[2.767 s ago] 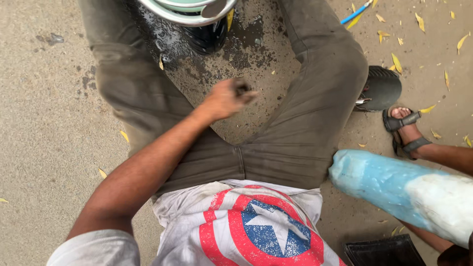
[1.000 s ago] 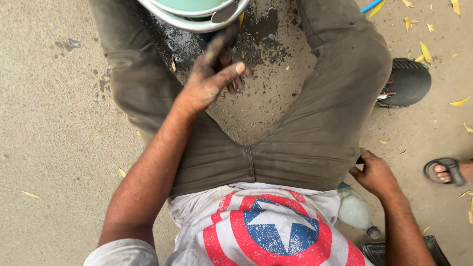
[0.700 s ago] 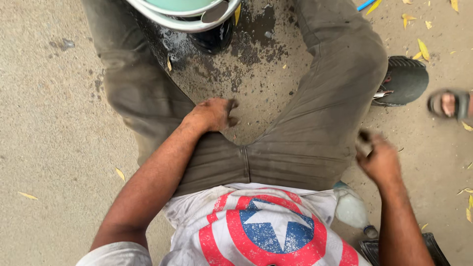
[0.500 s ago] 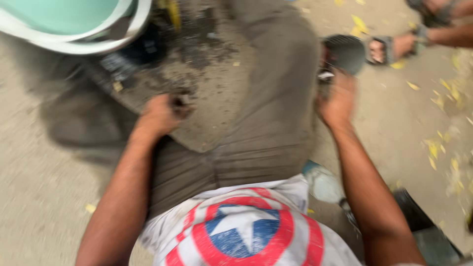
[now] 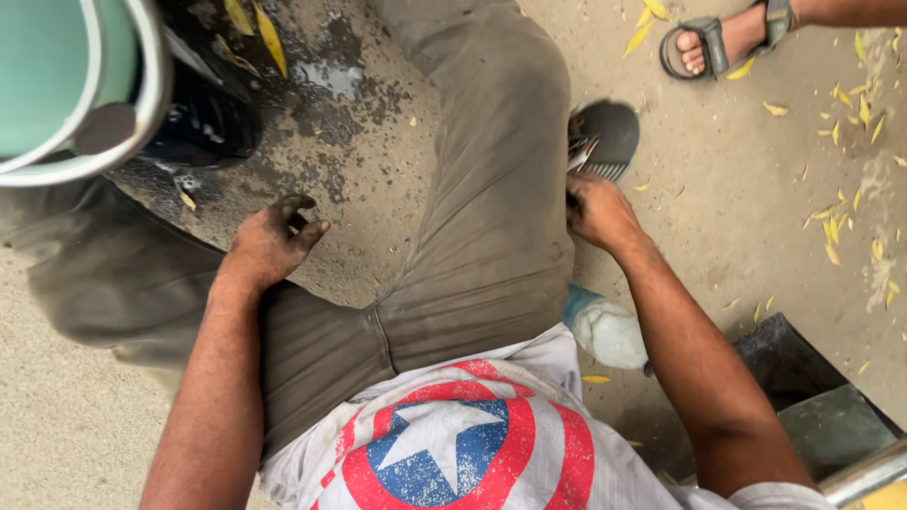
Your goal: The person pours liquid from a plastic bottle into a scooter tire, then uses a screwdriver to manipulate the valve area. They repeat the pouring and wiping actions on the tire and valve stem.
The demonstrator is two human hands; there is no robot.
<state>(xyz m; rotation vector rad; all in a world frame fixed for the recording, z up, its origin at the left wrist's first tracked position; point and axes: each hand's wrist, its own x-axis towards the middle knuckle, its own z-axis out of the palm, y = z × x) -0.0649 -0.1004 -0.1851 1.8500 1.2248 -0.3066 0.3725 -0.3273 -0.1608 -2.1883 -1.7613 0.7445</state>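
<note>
Two grimy hands: the left hand (image 5: 269,244) hovers empty, fingers loosely spread, over oil-stained ground (image 5: 378,161); the right hand (image 5: 597,210) grips one gray sandal (image 5: 605,137).

Single head camera, looking steeply down, close over lap.

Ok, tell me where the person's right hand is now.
In the head view, the right hand is right of the right thigh, just below the dark shoe.
</note>
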